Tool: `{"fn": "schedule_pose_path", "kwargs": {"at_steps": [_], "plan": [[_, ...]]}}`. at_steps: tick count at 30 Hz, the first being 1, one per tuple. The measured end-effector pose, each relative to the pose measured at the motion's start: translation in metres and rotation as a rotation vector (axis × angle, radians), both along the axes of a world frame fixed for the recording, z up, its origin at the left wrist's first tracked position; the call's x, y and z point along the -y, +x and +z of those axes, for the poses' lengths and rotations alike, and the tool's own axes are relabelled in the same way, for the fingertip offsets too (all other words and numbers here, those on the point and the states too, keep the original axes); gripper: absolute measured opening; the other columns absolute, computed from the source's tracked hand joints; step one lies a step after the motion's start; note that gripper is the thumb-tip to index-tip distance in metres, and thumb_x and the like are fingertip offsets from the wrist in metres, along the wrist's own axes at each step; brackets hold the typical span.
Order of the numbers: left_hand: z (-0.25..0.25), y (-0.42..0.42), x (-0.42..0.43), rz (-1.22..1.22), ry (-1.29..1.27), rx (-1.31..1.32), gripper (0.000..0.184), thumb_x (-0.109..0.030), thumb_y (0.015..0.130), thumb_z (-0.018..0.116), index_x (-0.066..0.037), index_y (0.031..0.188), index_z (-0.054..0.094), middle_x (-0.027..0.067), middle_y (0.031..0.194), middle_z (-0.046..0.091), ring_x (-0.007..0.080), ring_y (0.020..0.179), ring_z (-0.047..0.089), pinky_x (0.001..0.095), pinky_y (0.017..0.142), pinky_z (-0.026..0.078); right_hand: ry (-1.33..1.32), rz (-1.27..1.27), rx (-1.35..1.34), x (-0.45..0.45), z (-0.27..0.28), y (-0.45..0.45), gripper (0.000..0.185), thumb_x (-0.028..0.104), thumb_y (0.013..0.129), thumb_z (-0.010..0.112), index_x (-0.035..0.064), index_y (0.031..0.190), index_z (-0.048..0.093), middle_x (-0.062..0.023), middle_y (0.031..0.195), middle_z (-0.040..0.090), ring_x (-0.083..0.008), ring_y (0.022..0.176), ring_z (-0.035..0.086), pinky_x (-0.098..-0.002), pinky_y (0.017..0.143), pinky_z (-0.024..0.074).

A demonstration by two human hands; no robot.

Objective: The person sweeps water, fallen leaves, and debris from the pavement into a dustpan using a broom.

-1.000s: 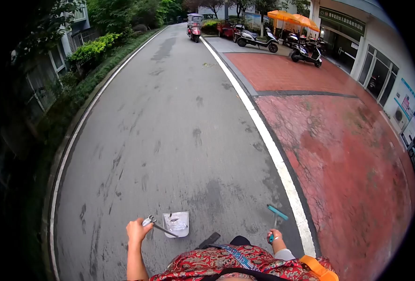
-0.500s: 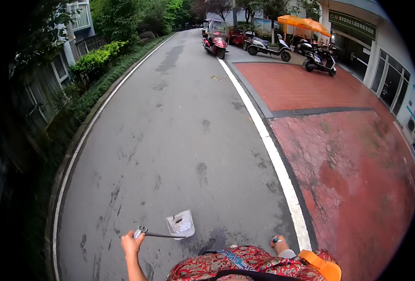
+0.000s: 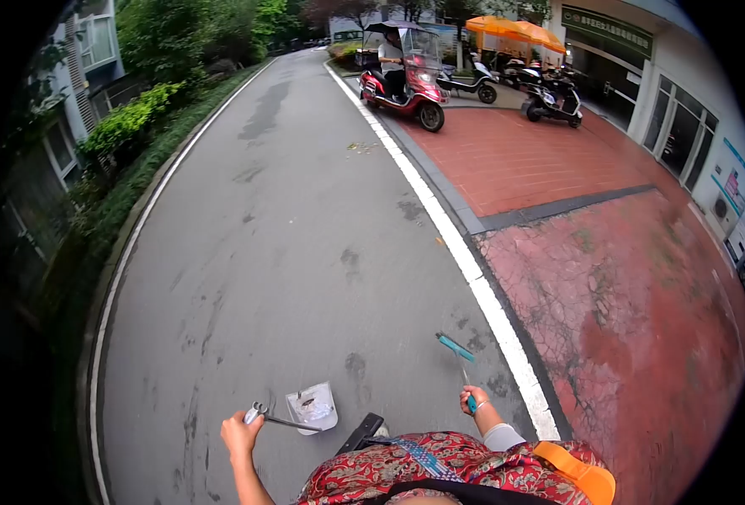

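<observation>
My left hand [image 3: 238, 434] is closed around the grey handle end of a long-handled dustpan [image 3: 312, 407]. Its pale, see-through pan hangs ahead of my body at the lower middle, with some dark bits and light litter inside. Whether the pan touches the asphalt, I cannot tell. To the right, my right hand [image 3: 474, 398] grips the handle of a teal brush [image 3: 456, 347] with a narrow head. That head points forward, over the road near the white line. Part of the brush handle is hidden by my fingers.
A red three-wheeled scooter [image 3: 406, 84] with a canopy and a rider is ahead on the right. Parked scooters [image 3: 555, 103] stand on red paving near orange umbrellas [image 3: 515, 34]. Dry leaves [image 3: 362, 147] lie on the road [image 3: 246, 252]. Hedges [image 3: 128, 118] line the left.
My right hand has reached forward, bringing the teal brush into view. The dustpan has shifted slightly left in view. The red three-wheeler has come closer and moved right onto the paving edge.
</observation>
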State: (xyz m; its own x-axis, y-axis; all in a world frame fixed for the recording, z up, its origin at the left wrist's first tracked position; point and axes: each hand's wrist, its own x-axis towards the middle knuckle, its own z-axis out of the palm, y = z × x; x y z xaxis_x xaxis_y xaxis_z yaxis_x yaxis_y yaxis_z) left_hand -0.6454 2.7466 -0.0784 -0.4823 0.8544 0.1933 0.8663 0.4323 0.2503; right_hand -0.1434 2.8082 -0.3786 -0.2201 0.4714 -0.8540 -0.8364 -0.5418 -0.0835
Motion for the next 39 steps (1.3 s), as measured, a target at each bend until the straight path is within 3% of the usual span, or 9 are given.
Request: {"fn": "schedule_pose_path", "kwargs": {"at_steps": [8, 12, 14, 17, 18, 20, 25, 28, 39], "plan": [[-0.007, -0.035, -0.243, -0.091, -0.041, -0.03, 0.036, -0.032, 0.053, 0.071, 0.0, 0.065, 0.059, 0.0196, 0.058, 0.054, 0.0349, 0.056, 0.055, 0.0397, 0.052, 0.043, -0.097, 0.038, 0.284, -0.155, 0.02, -0.01, 0.013, 0.009, 0.077, 0.047, 0.0064, 0.067, 0.039, -0.0021, 0.049, 0.043, -0.0079, 0.036, 0.041, -0.0179, 0.031, 0.0345], [-0.026, -0.046, -0.34, -0.012, 0.019, 0.005, 0.034, -0.029, 0.055, 0.07, 0.0, 0.059, 0.052, 0.0199, 0.055, 0.052, 0.0376, 0.052, 0.05, 0.0425, 0.049, 0.04, -0.164, -0.023, 0.155, -0.256, -0.025, -0.002, 0.012, 0.007, 0.076, 0.045, 0.0054, 0.066, 0.039, -0.0024, 0.047, 0.041, -0.0113, 0.034, 0.04, -0.0224, 0.03, 0.0333], [-0.032, -0.056, -0.39, 0.052, 0.082, 0.023, 0.036, -0.029, 0.055, 0.07, 0.001, 0.059, 0.051, 0.0206, 0.055, 0.051, 0.0379, 0.051, 0.048, 0.0432, 0.048, 0.038, -0.017, 0.284, 0.489, -0.316, -0.11, 0.006, 0.028, 0.016, 0.077, 0.04, 0.0059, 0.051, 0.041, -0.0083, 0.044, 0.043, -0.0198, 0.036, 0.041, -0.0316, 0.033, 0.0334], [-0.013, -0.06, -0.462, 0.052, 0.049, -0.052, 0.035, -0.03, 0.057, 0.07, 0.001, 0.063, 0.054, 0.0208, 0.055, 0.052, 0.038, 0.052, 0.049, 0.0425, 0.048, 0.039, 0.153, 0.423, 0.496, -0.431, -0.039, -0.013, 0.031, 0.016, 0.075, 0.042, 0.0103, 0.045, 0.037, -0.0063, 0.04, 0.038, -0.0185, 0.03, 0.037, -0.0301, 0.027, 0.0264], [-0.008, -0.063, -0.482, 0.07, 0.009, -0.061, 0.035, -0.03, 0.057, 0.07, 0.001, 0.063, 0.054, 0.0208, 0.055, 0.052, 0.038, 0.052, 0.049, 0.0425, 0.048, 0.039, -0.076, 0.149, 0.298, -0.475, -0.04, -0.023, 0.027, 0.01, 0.075, 0.045, 0.0108, 0.049, 0.035, -0.0028, 0.041, 0.039, -0.0123, 0.031, 0.037, -0.0237, 0.028, 0.0314], [-0.01, -0.064, -0.529, 0.107, 0.103, 0.016, 0.035, -0.03, 0.058, 0.069, 0.001, 0.066, 0.056, 0.0199, 0.055, 0.052, 0.0359, 0.049, 0.048, 0.0407, 0.048, 0.039, -0.162, 0.098, 0.153, -0.555, -0.005, -0.043, 0.02, 0.007, 0.076, 0.047, 0.0098, 0.058, 0.037, -0.0003, 0.044, 0.041, -0.0069, 0.034, 0.039, -0.0175, 0.03, 0.0354], [-0.024, -0.085, -0.645, 0.16, 0.077, 0.043, 0.036, -0.031, 0.059, 0.069, 0.002, 0.065, 0.055, 0.0184, 0.052, 0.051, 0.032, 0.044, 0.042, 0.0379, 0.047, 0.039, 0.04, 0.164, 0.122, -0.706, -0.012, -0.076, 0.01, 0.005, 0.076, 0.049, 0.0085, 0.078, 0.04, -0.0029, 0.055, 0.045, -0.0069, 0.04, 0.042, -0.0173, 0.032, 0.0356], [-0.034, -0.107, -0.736, 0.146, -0.007, -0.034, 0.038, -0.032, 0.058, 0.069, 0.002, 0.063, 0.053, 0.0208, 0.054, 0.05, 0.035, 0.048, 0.048, 0.0393, 0.047, 0.039, 0.218, 0.186, 0.285, -0.787, -0.006, -0.105, 0.046, 0.003, 0.075, 0.05, 0.0161, 0.114, 0.029, -0.0074, 0.063, 0.048, -0.0095, 0.044, 0.041, -0.0212, 0.034, 0.0335], [-0.046, -0.15, -1.093, -0.026, -0.159, -0.007, 0.037, -0.037, 0.059, 0.068, -0.002, 0.068, 0.058, 0.0166, 0.06, 0.057, 0.0338, 0.058, 0.056, 0.0394, 0.054, 0.044, 0.404, 0.092, 0.069, -1.055, 0.05, -0.16, 0.048, 0.005, 0.079, 0.048, 0.0206, 0.119, 0.028, -0.0082, 0.072, 0.048, -0.0092, 0.043, 0.039, -0.021, 0.035, 0.0323]]}}
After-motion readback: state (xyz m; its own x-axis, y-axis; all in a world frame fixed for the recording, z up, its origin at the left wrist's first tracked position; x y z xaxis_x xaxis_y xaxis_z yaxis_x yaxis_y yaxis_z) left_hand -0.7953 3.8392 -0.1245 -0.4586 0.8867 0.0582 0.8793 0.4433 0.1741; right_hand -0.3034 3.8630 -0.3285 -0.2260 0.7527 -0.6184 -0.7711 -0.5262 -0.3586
